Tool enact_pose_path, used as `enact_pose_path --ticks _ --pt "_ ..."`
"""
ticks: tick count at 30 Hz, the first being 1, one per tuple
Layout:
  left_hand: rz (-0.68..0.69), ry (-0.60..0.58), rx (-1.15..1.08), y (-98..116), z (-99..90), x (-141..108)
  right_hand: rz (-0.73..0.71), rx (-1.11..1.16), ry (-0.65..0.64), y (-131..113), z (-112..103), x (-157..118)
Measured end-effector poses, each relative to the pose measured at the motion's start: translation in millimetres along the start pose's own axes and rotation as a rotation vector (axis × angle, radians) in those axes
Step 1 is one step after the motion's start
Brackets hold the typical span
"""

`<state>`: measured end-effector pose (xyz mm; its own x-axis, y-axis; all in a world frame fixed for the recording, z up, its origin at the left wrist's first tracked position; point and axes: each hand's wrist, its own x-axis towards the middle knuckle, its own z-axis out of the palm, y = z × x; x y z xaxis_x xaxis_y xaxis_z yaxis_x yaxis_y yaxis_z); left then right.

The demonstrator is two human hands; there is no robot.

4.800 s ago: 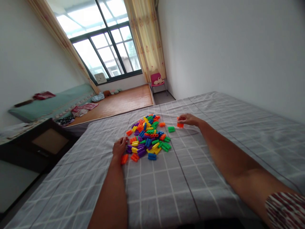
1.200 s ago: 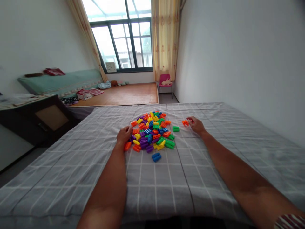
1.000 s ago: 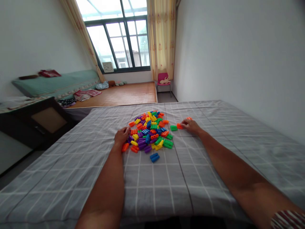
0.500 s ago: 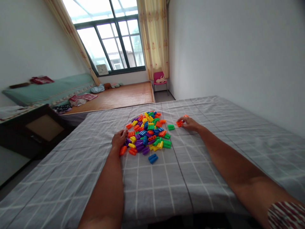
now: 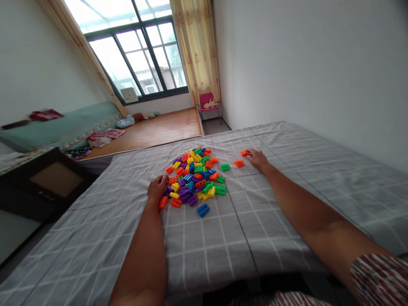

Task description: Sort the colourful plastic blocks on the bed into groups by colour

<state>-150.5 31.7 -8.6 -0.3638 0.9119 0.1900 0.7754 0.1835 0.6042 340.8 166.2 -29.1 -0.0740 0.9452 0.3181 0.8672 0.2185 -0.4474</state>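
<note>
A heap of plastic toy blocks (image 5: 191,178), made of joined tubes in orange, yellow, green, blue and purple, lies on a grey checked sheet (image 5: 219,238). At the heap's left edge rests my left hand (image 5: 157,188), its fingers curled beside an orange block (image 5: 173,180); what they hold, if anything, is hidden. To the right of the heap, my right hand (image 5: 257,159) has its fingertips closed on an orange toy block (image 5: 245,152). Just in front of it sits another orange block (image 5: 239,163), with a green block (image 5: 225,167) between that and the heap.
A single blue block (image 5: 203,210) lies on the near side of the heap. Beyond the sheet are a low bed with a brown mat (image 5: 159,127), a pink chair (image 5: 208,102) and a window. A dark cabinet (image 5: 54,182) stands at left, a white wall (image 5: 302,63) at right.
My right hand has shifted from the nearer orange block to the farther one, leaving the nearer one uncovered. My left hand stays at the heap's edge. The view has turned slightly.
</note>
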Motion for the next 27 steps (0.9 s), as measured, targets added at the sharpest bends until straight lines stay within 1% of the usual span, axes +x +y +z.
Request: enact_pose_path --ticks 7,12,14,16,18,22,27 --pt "0.039 0.005 0.026 -6 -0.1 2 -0.045 -0.009 -0.010 1 6 -2" --pt "0.053 -0.001 -0.014 -9 -1.1 1 -0.052 0.098 0.016 1 6 1" --pt "0.045 -0.002 -0.035 -9 -1.9 0 -0.032 0.172 0.070 2 5 3" --pt "0.031 -0.002 -0.059 -7 -2.7 -2 0.018 0.234 0.138 4 6 5" --pt "0.012 -0.002 -0.074 -5 -3.2 -3 0.073 0.277 0.172 8 8 6" --pt "0.003 0.003 -0.095 -3 -3.3 -5 0.134 0.343 0.160 18 12 3" --pt "0.018 0.036 -0.147 2 -4.4 -12 0.128 0.353 0.131 21 11 -3"
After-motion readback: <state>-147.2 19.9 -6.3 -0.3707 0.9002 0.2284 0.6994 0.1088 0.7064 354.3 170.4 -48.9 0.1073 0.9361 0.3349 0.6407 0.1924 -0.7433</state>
